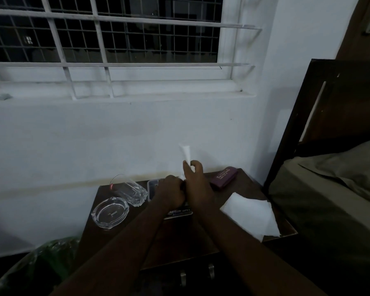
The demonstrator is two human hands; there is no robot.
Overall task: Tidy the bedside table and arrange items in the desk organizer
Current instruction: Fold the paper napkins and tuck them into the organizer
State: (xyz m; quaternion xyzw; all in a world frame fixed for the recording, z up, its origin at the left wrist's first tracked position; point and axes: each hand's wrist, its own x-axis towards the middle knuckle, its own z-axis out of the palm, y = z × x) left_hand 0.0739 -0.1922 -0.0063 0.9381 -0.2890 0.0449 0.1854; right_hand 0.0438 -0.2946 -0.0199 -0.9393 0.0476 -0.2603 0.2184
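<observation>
Both my hands meet over the middle of the dark wooden bedside table (179, 242). My right hand (198, 184) pinches a white tube (185, 153) that points up against the wall. My left hand (172, 192) is curled at the tube's lower end; what its fingers hold there is hidden. Under my hands lies a flat packet with printed lettering (179, 211), and behind them a blue-grey tray (153, 188), both partly covered.
On the table's left stand a glass ashtray (110, 212) and a toppled clear glass (132, 191). A maroon case (223, 178) lies at the back right, folded white tissues (251, 216) at the right edge. A bed (329, 189) is right, a green plastic bag (41, 263) lower left.
</observation>
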